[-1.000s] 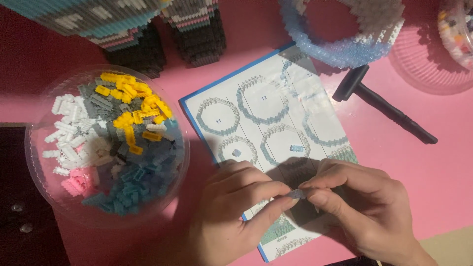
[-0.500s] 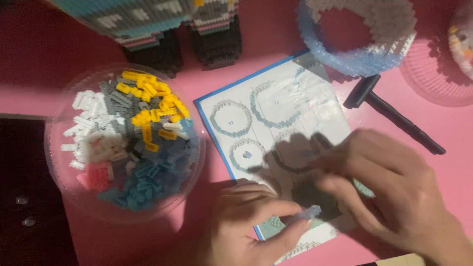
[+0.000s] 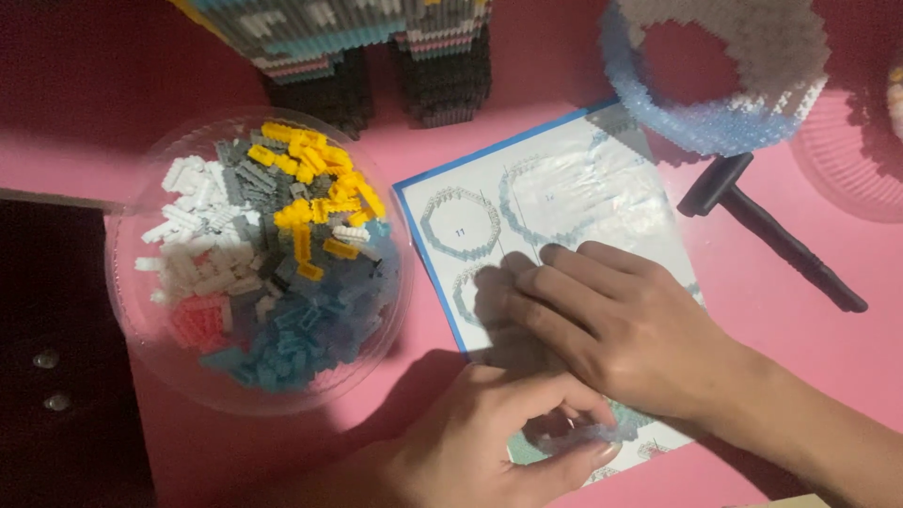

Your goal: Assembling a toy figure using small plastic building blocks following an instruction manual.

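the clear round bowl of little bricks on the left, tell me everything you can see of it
The clear bowl is a round, shallow dish that looks like thin see-through plastic. It sits upright on the pink table, left of the instruction sheet and just in front of a dark brick model. Inside are small building bricks loosely sorted by colour: white at the left, grey at the top, yellow toward the upper right, blue along the lower right, and a small pink patch at the lower left. Neither hand touches it.

You look down on a pink surface lit warmly from above, with a dark cabinet front in shadow at the lower left of the frame.
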